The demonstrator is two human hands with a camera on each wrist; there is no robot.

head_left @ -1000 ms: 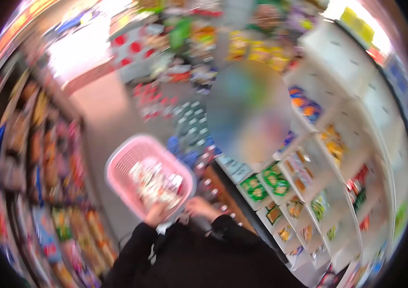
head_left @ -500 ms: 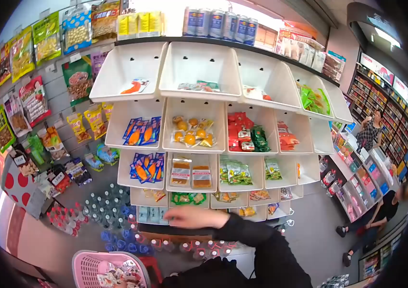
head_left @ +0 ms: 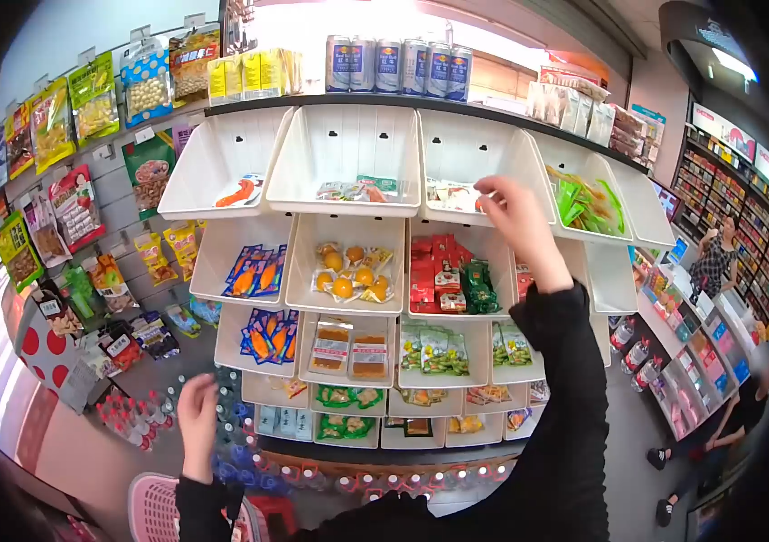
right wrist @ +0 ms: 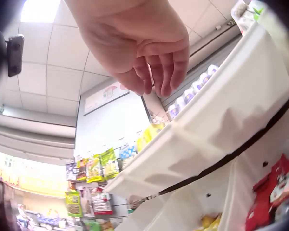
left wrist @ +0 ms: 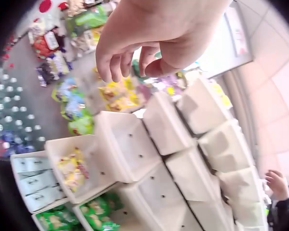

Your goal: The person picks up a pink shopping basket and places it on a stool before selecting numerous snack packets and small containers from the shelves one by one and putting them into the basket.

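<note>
My right hand (head_left: 520, 224) is raised at the front edge of a white top-row bin (head_left: 470, 154), its fingertips overlapping that bin's small packets (head_left: 448, 194) in the head view. In the right wrist view its fingers (right wrist: 166, 79) bend loosely downward and hold nothing. Lower, at the left of the shelves, my left hand (head_left: 196, 425) is held up above the pink basket (head_left: 151, 510). Its loosely curled fingers (left wrist: 116, 67) are bare in the left wrist view. My left sleeve partly hides the basket and what lies in it.
Tiers of white bins hold red packets (head_left: 439, 271), egg-like snacks (head_left: 348, 271) and green packets (head_left: 348, 427). Blue cans (head_left: 389, 68) stand on top. Hanging snack bags (head_left: 95, 95) line the left wall; bottles (head_left: 131, 420) stand on the floor. Two people are at the right.
The view has swung from the basket to the shelves. My right hand has gone from the lower bins up to the top row. My left hand has come into view above the basket.
</note>
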